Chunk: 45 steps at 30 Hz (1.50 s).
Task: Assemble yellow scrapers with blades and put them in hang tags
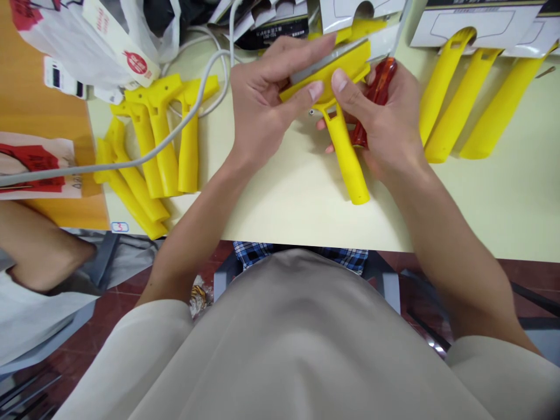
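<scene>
A yellow scraper (pixel 347 157) with a grey metal blade along its head is held above the table, its handle slanting down toward me. My left hand (pixel 262 102) grips the left end of the head, thumb on the yellow face and fingers along the blade side. My right hand (pixel 396 125) presses its thumb on the right part of the head. Also in my right hand is a screwdriver (pixel 385 81) with a clear red handle, its shaft pointing away from me. Beside the scraper's neck, a small metal nut or screw (pixel 311 112) shows.
Several yellow handles (pixel 189 146) lie at left under a grey cable (pixel 175 137). Yellow scrapers in white card packaging (pixel 481 26) lie at right. Plastic bags (pixel 100 41) and more packages (pixel 275 26) crowd the back. Another person's arm (pixel 48 245) is at far left.
</scene>
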Each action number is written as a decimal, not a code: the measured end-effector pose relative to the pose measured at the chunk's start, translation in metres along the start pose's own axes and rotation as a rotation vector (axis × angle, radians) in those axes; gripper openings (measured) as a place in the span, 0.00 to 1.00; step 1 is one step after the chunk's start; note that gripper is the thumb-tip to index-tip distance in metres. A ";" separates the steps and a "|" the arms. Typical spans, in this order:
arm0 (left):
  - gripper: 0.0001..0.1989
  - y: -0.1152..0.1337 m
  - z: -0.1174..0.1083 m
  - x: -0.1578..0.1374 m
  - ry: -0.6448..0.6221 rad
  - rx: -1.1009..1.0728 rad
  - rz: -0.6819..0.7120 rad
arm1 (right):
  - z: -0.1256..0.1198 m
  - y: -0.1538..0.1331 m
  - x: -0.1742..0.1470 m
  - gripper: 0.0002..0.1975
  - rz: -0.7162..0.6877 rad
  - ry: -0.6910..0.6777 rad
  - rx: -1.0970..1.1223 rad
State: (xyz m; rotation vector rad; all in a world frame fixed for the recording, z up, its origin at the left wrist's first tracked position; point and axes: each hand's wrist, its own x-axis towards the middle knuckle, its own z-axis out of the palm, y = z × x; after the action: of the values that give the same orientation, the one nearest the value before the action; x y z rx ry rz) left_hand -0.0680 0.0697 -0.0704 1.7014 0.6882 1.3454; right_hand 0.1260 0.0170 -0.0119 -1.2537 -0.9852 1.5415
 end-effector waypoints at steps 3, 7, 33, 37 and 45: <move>0.21 0.016 0.003 -0.001 0.005 -0.081 0.131 | 0.000 -0.001 -0.001 0.42 -0.017 0.011 -0.034; 0.14 0.044 0.005 -0.001 -0.009 0.124 -0.090 | 0.001 0.001 -0.001 0.42 -0.032 0.068 -0.020; 0.12 0.000 0.006 0.002 -0.021 0.059 0.020 | 0.000 0.008 0.001 0.35 -0.050 0.046 -0.021; 0.13 0.044 0.010 -0.003 -0.024 0.083 -0.140 | -0.008 0.012 0.003 0.34 -0.055 0.007 -0.025; 0.12 0.045 0.012 -0.003 -0.004 0.120 -0.235 | -0.010 0.013 0.007 0.34 -0.034 0.018 -0.028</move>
State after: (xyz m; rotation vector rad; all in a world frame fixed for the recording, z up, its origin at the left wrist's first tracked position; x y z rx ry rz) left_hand -0.0605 0.0412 -0.0344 1.6574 0.9519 1.1561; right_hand 0.1333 0.0202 -0.0277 -1.2617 -1.0145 1.4927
